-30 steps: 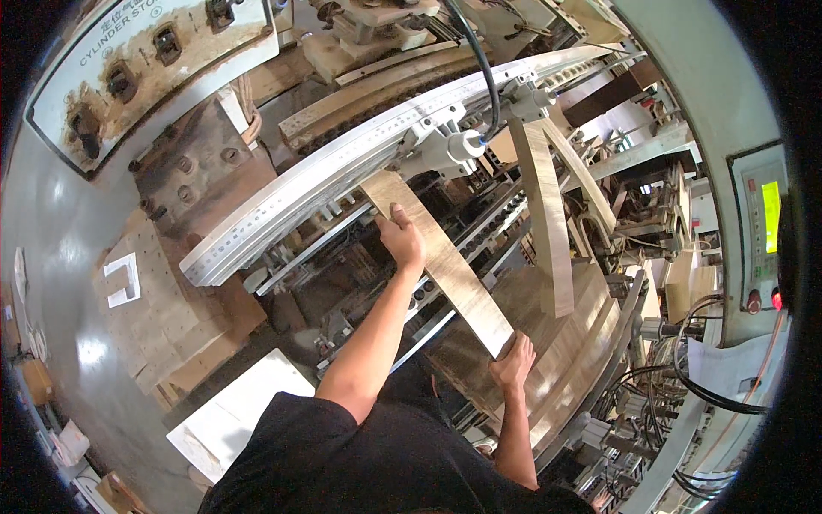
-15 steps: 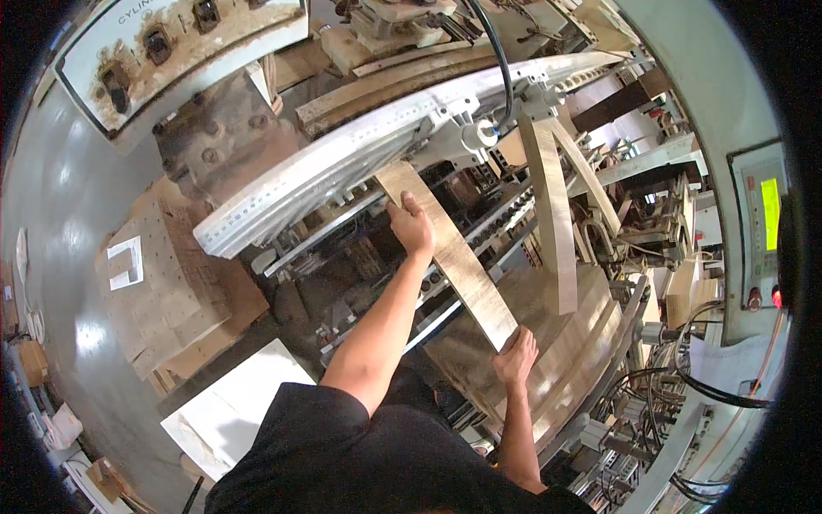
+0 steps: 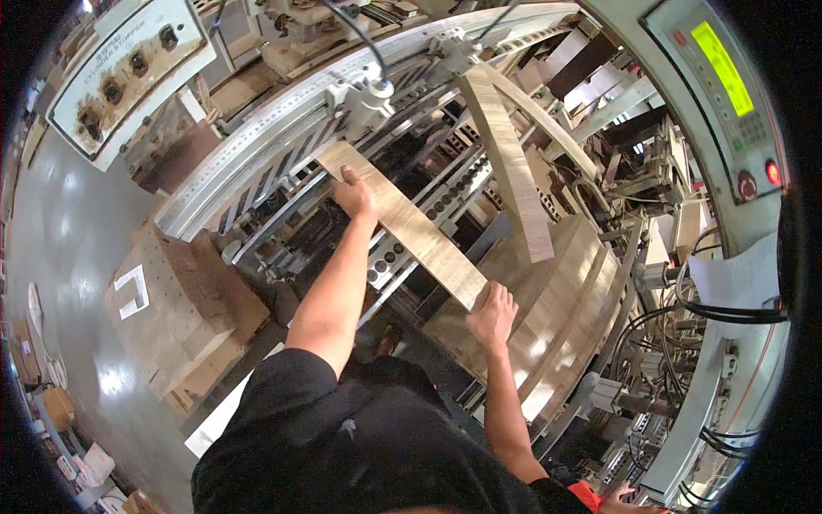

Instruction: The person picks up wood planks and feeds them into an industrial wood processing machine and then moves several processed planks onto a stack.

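A long, narrow wooden board (image 3: 415, 227) slants across the metal rails in front of me, its far end by the white ruled beam. My left hand (image 3: 356, 197) grips its left edge near the far end, the thumb lying on top. At the near right end, my right hand (image 3: 494, 313) closes round the board's corner, the fingers over the edge. Right of it, a similar wooden board (image 3: 511, 167) reaches from a clamp block (image 3: 454, 53) toward a stack of wide wooden panels (image 3: 548, 321). What lies under the held board is partly hidden.
A ruled metal beam (image 3: 248, 141) with clamp blocks crosses ahead. At right stands a control panel (image 3: 723, 94) with a lit screen, above black cables (image 3: 728, 310). A wooden stack (image 3: 175, 308) stands left. Another person's hand (image 3: 629, 501), beside a red sleeve, shows at lower right.
My view has shifted, so both hands and the held board appear farther left and higher. The grip looks the same. Another person's hand has come into view at lower right.
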`<state>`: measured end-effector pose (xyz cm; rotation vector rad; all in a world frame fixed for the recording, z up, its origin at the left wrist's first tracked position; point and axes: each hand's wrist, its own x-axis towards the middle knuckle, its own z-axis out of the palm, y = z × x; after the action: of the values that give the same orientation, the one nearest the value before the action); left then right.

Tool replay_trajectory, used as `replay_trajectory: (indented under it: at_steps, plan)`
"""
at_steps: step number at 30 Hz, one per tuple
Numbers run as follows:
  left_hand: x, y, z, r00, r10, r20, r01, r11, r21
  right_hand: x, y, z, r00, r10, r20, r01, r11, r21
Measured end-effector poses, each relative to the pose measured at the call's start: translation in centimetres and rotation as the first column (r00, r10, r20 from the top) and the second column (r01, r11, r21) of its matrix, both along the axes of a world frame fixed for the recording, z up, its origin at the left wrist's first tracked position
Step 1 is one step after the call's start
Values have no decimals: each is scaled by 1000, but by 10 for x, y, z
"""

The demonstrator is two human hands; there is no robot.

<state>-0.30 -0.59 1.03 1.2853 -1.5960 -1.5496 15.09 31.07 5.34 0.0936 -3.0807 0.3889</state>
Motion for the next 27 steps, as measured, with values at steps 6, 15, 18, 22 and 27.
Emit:
replay_trajectory:
  at_steps: [6, 15, 18, 22, 27]
  plan:
    - [-2, 1, -2, 974, -120, 193, 140, 986, -92, 0, 6, 8, 1000, -5, 18, 4, 999, 37]
    - [57, -24, -27, 695, -507, 510, 675, 704, -220, -1, 1, 6, 1000, 15, -18, -14, 1000, 13]
    - [111, -27, -17, 592, -559, 581, 776, 590, -223, 2, 7, 0, 996, 65, -54, -65, 998, 10]
    - [165, -38, 4, 498, -630, 596, 815, 574, -74, 2, 8, 5, 998, 59, -30, -58, 998, 27]
    - [225, -28, 24, 560, -509, 654, 760, 629, -162, 5, 9, 19, 995, 95, 20, -96, 995, 13]
